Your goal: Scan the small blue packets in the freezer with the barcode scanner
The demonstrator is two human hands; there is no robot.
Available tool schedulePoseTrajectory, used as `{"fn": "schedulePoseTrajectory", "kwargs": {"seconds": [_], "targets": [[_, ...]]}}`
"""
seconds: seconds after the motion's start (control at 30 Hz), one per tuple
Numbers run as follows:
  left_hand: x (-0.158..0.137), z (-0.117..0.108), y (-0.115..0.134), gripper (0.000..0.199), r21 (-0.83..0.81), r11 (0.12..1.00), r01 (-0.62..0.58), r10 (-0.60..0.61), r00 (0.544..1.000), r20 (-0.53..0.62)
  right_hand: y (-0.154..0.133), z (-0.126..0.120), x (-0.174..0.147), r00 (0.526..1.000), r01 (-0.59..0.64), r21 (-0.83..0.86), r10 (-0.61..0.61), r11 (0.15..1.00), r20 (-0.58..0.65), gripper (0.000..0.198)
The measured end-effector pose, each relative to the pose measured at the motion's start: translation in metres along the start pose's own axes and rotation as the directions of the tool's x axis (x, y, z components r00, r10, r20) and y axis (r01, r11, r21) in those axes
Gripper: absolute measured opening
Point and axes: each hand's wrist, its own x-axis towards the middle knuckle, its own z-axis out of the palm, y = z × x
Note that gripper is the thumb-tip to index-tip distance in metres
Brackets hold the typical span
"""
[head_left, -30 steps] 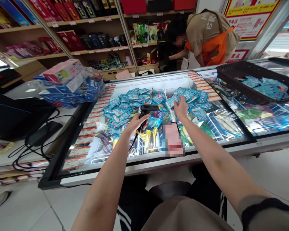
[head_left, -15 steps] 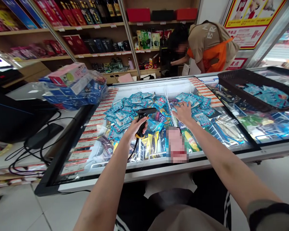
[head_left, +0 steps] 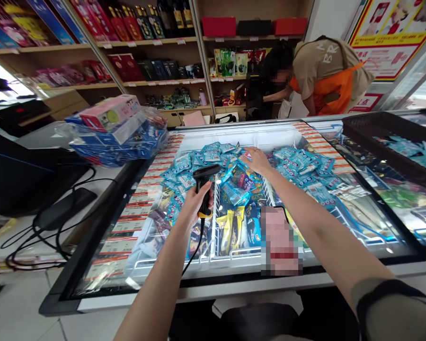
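My left hand point(head_left: 199, 200) is wrapped round the handle of a black barcode scanner point(head_left: 206, 171), whose cord point(head_left: 199, 244) hangs down to the freezer edge. My right hand point(head_left: 256, 160) reaches forward, fingers stretched out over a blue packet at the right end of the left pile of blue packets point(head_left: 184, 163). Its fingertips are partly hidden. Right of that wrist lies a second pile of blue packets point(head_left: 298, 166). Both piles rest on the chest freezer, above wire baskets with yellow wrapped ice creams point(head_left: 232, 227). A pixelated phone point(head_left: 281, 241) lies near the front edge.
Plastic-wrapped boxes point(head_left: 119, 135) and black cables point(head_left: 62, 232) are on the counter at left. A dark tray point(head_left: 376, 142) with more blue packets stands at right. Behind the freezer, a person in an orange apron point(head_left: 332, 94) bends by the shelves.
My right hand has moved left from the right pile to the edge of the left pile. The scanner stays in my left hand, and the view has shifted.
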Motion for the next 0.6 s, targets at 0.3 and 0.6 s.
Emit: {"fn": "schedulePoseTrajectory", "kwargs": {"seconds": [0.3,0.6], "targets": [[0.027,-0.037,0.019,0.046,0.019,0.999,-0.032,0.036,0.962,-0.270,-0.069,0.032,0.092,0.965,0.033,0.172,-0.076,0.985,0.252,0.080],[0.041,-0.039,0.013,0.047,0.006,1.000,-0.030,0.030,0.966,-0.257,-0.094,0.055,0.125,0.870,0.037,0.102,-0.082,0.994,0.486,0.090]]}}
